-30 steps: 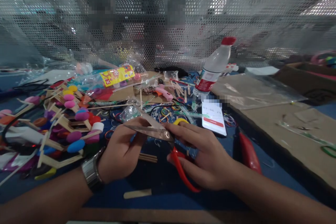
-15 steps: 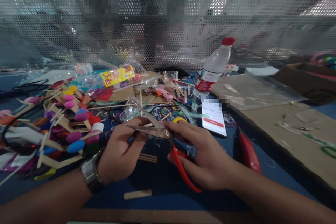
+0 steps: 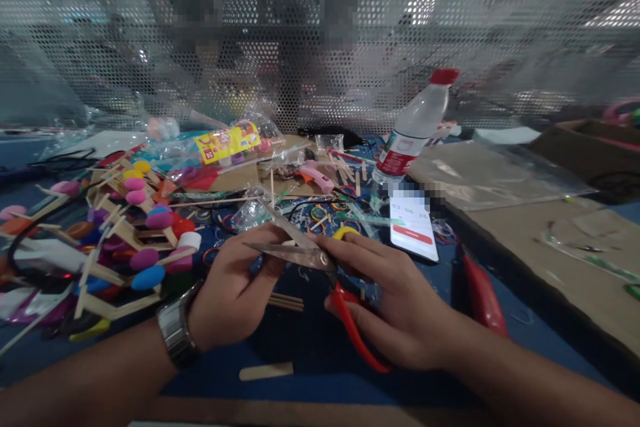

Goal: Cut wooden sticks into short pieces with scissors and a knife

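Observation:
Red-handled scissors (image 3: 350, 327) are in my right hand (image 3: 395, 300), whose fingers wrap the handles; the blades are apart and point left. My left hand (image 3: 240, 287), with a metal watch on its wrist, is closed in a pinch by the blades. A small pale piece shows between the blades near its fingertips, too small to name. Beneath the hands, several thin brown sticks (image 3: 286, 301) lie on the blue table. Closer to the front edge is a flat wooden craft stick (image 3: 266, 371).
Left: a pile of wooden-stick pieces with colored ovals (image 3: 148, 277). Behind: a yellow-labelled plastic packet (image 3: 229, 142) and a pink tool (image 3: 316, 177). Right: a water bottle (image 3: 407, 130), a lit phone (image 3: 411, 227), a red object (image 3: 484, 293) and cardboard (image 3: 520, 240). People show behind a perforated screen.
The whole view has shifted slightly, so things appear a little farther right. Both hands and the scissors keep nearly the same pose.

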